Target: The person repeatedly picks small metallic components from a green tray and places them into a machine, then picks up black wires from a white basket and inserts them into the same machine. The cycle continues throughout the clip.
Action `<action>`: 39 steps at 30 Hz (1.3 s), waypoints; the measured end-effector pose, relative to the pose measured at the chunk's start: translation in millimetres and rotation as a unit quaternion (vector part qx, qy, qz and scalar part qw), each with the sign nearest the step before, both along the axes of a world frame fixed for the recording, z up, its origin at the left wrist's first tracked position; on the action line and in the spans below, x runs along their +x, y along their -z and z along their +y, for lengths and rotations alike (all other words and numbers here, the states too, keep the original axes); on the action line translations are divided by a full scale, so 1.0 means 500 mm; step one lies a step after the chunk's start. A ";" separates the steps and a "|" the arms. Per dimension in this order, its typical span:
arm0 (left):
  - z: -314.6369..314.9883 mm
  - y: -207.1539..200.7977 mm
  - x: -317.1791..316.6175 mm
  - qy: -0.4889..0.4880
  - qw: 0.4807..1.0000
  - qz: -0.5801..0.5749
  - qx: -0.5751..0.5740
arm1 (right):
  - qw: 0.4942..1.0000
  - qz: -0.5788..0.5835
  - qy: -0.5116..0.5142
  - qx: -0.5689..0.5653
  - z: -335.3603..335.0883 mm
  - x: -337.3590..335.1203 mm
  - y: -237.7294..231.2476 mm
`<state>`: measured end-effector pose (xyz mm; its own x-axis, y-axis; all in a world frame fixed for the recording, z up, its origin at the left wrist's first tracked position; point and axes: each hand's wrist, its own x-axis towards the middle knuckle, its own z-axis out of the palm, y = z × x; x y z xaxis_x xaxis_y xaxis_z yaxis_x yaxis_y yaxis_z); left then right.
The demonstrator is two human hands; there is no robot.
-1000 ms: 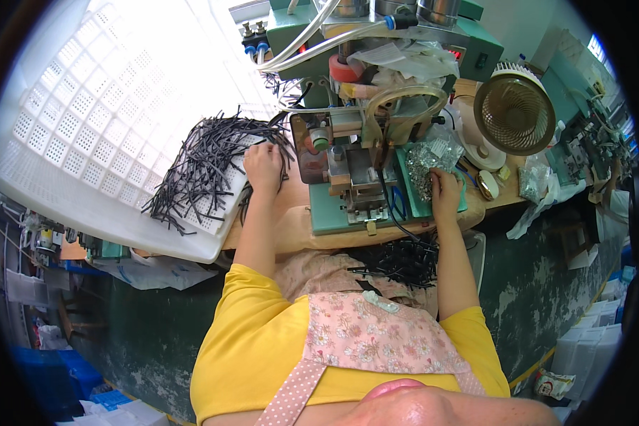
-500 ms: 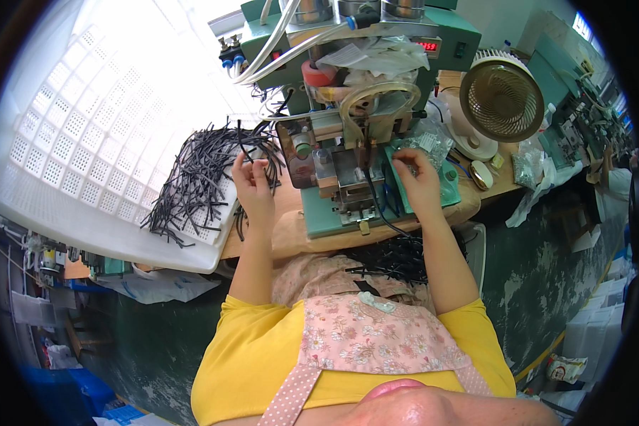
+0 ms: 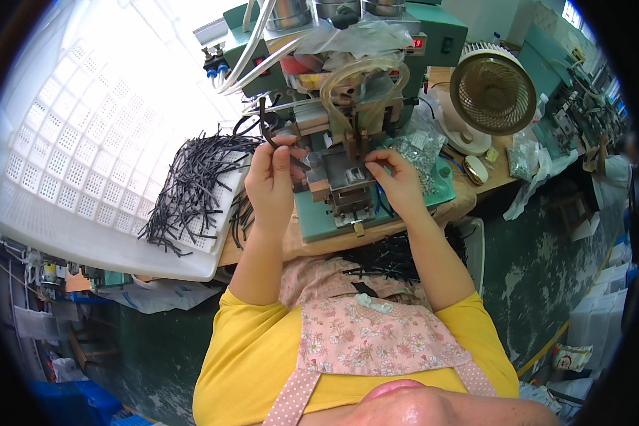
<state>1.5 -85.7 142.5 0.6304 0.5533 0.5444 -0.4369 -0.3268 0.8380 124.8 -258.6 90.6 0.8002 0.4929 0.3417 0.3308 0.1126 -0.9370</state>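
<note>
My left hand [image 3: 268, 181] is closed in a pinch on a short black cord [image 3: 265, 122], which sticks up and away from the fingertips. It is just left of the metal work block [image 3: 328, 167] of a green bench machine [image 3: 318, 217]. At the block's right side my right hand [image 3: 399, 186] has thumb and forefinger pinched together; what they hold, if anything, is too small to make out. The fingertips are close below the machine's dark tooling [image 3: 357, 145]. Many similar black cords [image 3: 192, 188] lie heaped on a white tray to the left.
A white perforated crate [image 3: 64, 153] stands tilted at the left. Bags of small metal parts [image 3: 417, 157] lie right of the machine, near a round fan [image 3: 493, 92] and a computer mouse [image 3: 475, 169]. More black cords [image 3: 383, 259] fill a bin below the table edge.
My left hand has moved right and now holds a cord beside the block. My right hand has moved left to the block. The cord that hung from the machine's front is gone from there.
</note>
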 end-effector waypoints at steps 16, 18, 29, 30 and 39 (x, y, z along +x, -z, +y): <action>-0.095 0.123 0.044 0.010 0.903 -0.117 0.412 | 0.925 -0.319 0.169 -0.120 -0.029 0.026 0.019; -0.098 0.137 0.051 0.004 0.894 -0.119 0.432 | 0.924 -0.282 0.240 -0.099 -0.075 0.055 0.045; -0.093 0.155 0.058 0.000 0.886 -0.133 0.444 | 0.884 -0.275 0.169 -0.337 -0.197 0.088 0.198; -0.096 0.155 0.057 0.000 0.889 -0.134 0.437 | 0.870 -0.318 0.188 -0.327 -0.190 0.090 0.201; -0.021 0.204 0.003 -0.104 0.880 -0.138 0.442 | 0.866 -0.379 0.241 -0.218 -0.123 0.131 0.206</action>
